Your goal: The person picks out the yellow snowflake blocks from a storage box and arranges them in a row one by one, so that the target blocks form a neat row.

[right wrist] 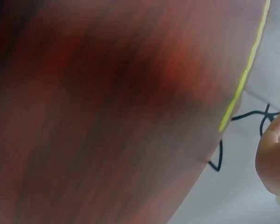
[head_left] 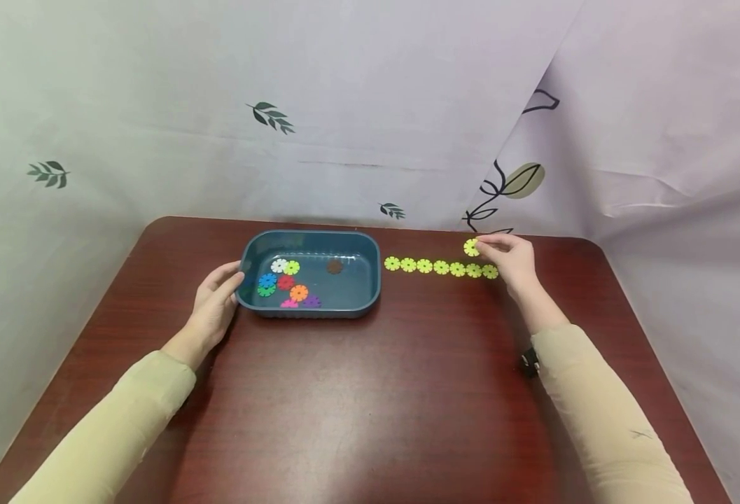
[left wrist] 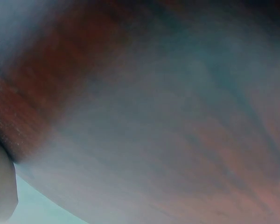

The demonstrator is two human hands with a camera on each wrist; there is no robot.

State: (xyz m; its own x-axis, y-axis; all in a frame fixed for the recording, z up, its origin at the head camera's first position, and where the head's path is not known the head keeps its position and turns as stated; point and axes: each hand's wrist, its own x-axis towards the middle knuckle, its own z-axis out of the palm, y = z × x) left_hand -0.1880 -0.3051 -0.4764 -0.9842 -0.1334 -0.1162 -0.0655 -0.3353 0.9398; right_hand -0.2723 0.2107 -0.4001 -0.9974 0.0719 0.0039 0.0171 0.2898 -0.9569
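My right hand (head_left: 513, 262) pinches a yellow-green notched plastic disc (head_left: 471, 247) between thumb and fingers, just above the right part of a row of similar discs (head_left: 441, 267). The row runs left to right on the table; its discs meet at their edges, and whether they interlock I cannot tell. In the right wrist view the row (right wrist: 245, 74) looks like a thin yellow strip. On the left, my left hand (head_left: 212, 301) grips the end of a dark blue tray (head_left: 370, 302). Loose discs lie inside it, among them an orange disc (head_left: 299, 293) and a brown disc (head_left: 334, 266).
A reddish-brown wooden table (head_left: 357, 406) carries everything. Behind its far edge hangs a pale cloth (head_left: 357, 105) with leaf prints. A small black object (head_left: 529, 362) shows beside the right sleeve (head_left: 603, 406). The left wrist view is mostly blurred.
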